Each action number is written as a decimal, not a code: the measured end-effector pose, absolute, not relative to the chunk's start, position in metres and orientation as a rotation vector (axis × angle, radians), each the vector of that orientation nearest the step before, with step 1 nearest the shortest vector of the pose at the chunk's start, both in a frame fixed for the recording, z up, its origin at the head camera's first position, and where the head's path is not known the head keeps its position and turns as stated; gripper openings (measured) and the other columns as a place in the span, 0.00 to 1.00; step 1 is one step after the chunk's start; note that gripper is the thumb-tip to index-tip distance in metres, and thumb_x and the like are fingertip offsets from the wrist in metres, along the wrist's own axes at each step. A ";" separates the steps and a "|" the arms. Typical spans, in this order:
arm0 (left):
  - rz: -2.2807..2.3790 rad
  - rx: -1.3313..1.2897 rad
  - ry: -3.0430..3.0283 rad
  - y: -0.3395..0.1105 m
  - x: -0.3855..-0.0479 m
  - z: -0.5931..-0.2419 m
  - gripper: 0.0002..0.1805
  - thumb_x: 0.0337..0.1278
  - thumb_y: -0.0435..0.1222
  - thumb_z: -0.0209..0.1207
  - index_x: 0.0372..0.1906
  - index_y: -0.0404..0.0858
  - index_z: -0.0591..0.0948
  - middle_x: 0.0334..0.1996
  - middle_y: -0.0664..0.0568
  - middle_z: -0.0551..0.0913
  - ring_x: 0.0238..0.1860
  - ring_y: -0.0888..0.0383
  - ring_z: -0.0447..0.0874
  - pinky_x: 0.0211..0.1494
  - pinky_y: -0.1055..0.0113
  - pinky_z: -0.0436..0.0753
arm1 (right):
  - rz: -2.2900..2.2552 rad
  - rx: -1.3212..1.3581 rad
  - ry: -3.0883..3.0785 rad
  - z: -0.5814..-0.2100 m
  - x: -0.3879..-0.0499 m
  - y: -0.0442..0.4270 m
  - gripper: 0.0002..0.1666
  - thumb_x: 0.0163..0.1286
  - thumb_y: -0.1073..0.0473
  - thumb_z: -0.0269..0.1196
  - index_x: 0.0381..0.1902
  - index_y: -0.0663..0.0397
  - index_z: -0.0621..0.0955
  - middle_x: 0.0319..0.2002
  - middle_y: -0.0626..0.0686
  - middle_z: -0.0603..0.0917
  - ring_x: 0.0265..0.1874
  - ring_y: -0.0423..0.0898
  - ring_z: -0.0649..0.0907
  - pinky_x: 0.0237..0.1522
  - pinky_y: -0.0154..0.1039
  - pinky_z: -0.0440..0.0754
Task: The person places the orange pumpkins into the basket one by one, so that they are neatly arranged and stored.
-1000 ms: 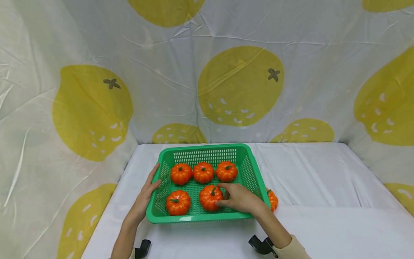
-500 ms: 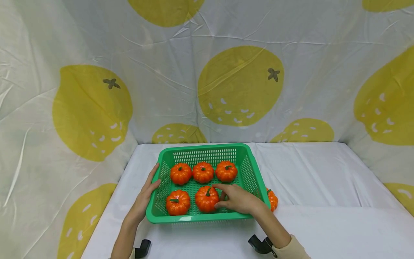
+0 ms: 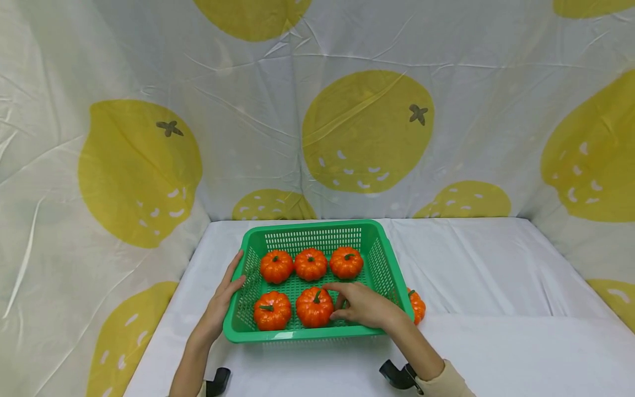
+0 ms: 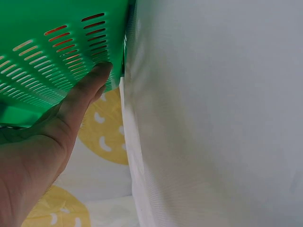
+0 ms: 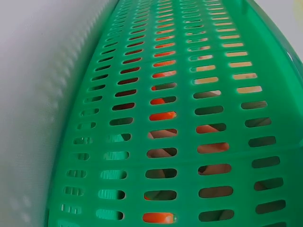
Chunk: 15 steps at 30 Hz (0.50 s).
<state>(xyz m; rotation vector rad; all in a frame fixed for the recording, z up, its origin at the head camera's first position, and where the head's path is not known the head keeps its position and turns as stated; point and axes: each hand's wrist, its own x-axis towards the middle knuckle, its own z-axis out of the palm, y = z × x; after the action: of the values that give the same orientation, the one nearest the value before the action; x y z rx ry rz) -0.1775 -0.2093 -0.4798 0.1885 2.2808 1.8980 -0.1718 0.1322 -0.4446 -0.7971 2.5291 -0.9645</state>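
Observation:
A green plastic basket (image 3: pixel 327 331) holds several small orange pumpkins, three in the back row and two in front. My left hand (image 3: pixel 217 309) lies along the basket's left wall from outside, its thumb straight against the slots in the left wrist view. Over the basket's front right, my right hand (image 3: pixel 364 305) has its thumb and index finger spread at the right side of the front pumpkin (image 3: pixel 315 307). The fingertips touch or nearly touch it; it sits upright. Beside it is another front pumpkin (image 3: pixel 272 311). The right wrist view shows mostly the slotted basket wall (image 5: pixel 184 142).
One more pumpkin (image 3: pixel 416 305) lies outside the basket, partly hidden behind its right wall. White cloth (image 3: pixel 496 275) covers the table. Lemon-printed curtain (image 3: pixel 248 127) stands behind and at both sides. Black wrist mounts (image 3: pixel 398 375) show at the sleeves.
The front pumpkin under my right hand has shifted left and turned slightly, nearer its front neighbour. My right thumb and index finger no longer overlap it as far. My left hand stays put.

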 end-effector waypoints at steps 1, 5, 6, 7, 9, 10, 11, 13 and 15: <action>1.899 0.188 2.281 -0.209 -0.178 -0.480 0.32 0.83 0.49 0.38 0.84 0.66 0.45 0.86 0.54 0.37 0.84 0.39 0.37 0.79 0.27 0.46 | -0.962 -0.795 2.532 -0.445 -0.172 0.132 0.37 0.67 0.59 0.73 0.71 0.59 0.75 0.32 0.46 0.87 0.29 0.37 0.81 0.35 0.33 0.80; 1.902 0.185 2.281 -0.210 -0.178 -0.480 0.32 0.83 0.49 0.38 0.84 0.66 0.46 0.86 0.54 0.37 0.84 0.39 0.37 0.79 0.26 0.45 | -0.953 -0.773 2.545 -0.445 -0.171 0.132 0.37 0.68 0.56 0.72 0.72 0.60 0.74 0.33 0.46 0.88 0.30 0.39 0.82 0.36 0.34 0.80; 1.904 0.186 2.279 -0.210 -0.178 -0.480 0.32 0.83 0.49 0.38 0.84 0.66 0.46 0.86 0.54 0.37 0.84 0.39 0.37 0.79 0.26 0.45 | -0.953 -0.765 2.548 -0.444 -0.171 0.132 0.38 0.68 0.55 0.72 0.72 0.61 0.74 0.33 0.47 0.88 0.30 0.39 0.82 0.36 0.34 0.79; 1.905 0.188 2.279 -0.210 -0.178 -0.481 0.32 0.83 0.49 0.38 0.84 0.66 0.46 0.86 0.54 0.37 0.84 0.39 0.36 0.79 0.26 0.44 | -0.956 -0.762 2.551 -0.444 -0.171 0.133 0.38 0.69 0.55 0.71 0.72 0.61 0.74 0.34 0.47 0.88 0.30 0.39 0.82 0.35 0.34 0.79; 1.910 0.194 2.274 -0.210 -0.178 -0.481 0.32 0.83 0.49 0.38 0.84 0.65 0.46 0.86 0.54 0.37 0.84 0.39 0.36 0.79 0.26 0.44 | -0.966 -0.761 2.560 -0.442 -0.170 0.137 0.37 0.70 0.53 0.71 0.72 0.62 0.74 0.35 0.48 0.88 0.29 0.38 0.81 0.33 0.33 0.78; 1.911 0.198 2.273 -0.210 -0.178 -0.481 0.32 0.83 0.49 0.38 0.84 0.65 0.46 0.86 0.54 0.37 0.84 0.40 0.36 0.79 0.26 0.44 | -0.976 -0.768 2.569 -0.440 -0.169 0.139 0.37 0.70 0.52 0.70 0.71 0.62 0.74 0.35 0.48 0.88 0.28 0.38 0.81 0.32 0.33 0.78; 1.915 0.201 2.271 -0.210 -0.178 -0.481 0.32 0.83 0.49 0.38 0.84 0.65 0.46 0.86 0.55 0.37 0.84 0.40 0.36 0.79 0.27 0.43 | -0.985 -0.773 2.582 -0.438 -0.169 0.142 0.37 0.71 0.51 0.70 0.71 0.62 0.74 0.35 0.47 0.88 0.28 0.38 0.81 0.32 0.33 0.77; 1.919 0.206 2.271 -0.210 -0.178 -0.481 0.32 0.83 0.49 0.38 0.84 0.65 0.46 0.86 0.55 0.37 0.84 0.40 0.36 0.79 0.27 0.43 | -1.013 -0.805 2.618 -0.433 -0.168 0.152 0.35 0.72 0.49 0.69 0.70 0.62 0.75 0.36 0.47 0.89 0.29 0.38 0.81 0.32 0.33 0.78; 1.921 0.208 2.271 -0.210 -0.178 -0.481 0.32 0.83 0.49 0.38 0.84 0.65 0.46 0.86 0.55 0.37 0.84 0.40 0.36 0.79 0.27 0.43 | -1.056 -0.805 2.654 -0.427 -0.165 0.165 0.34 0.73 0.49 0.68 0.70 0.60 0.76 0.39 0.47 0.89 0.32 0.38 0.82 0.34 0.33 0.79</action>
<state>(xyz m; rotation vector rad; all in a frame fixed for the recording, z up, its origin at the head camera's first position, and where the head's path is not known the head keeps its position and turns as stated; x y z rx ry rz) -0.1783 -0.2097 -0.4812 0.2085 2.2714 1.9206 -0.1655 0.1648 -0.4270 -0.8055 2.6544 -1.0558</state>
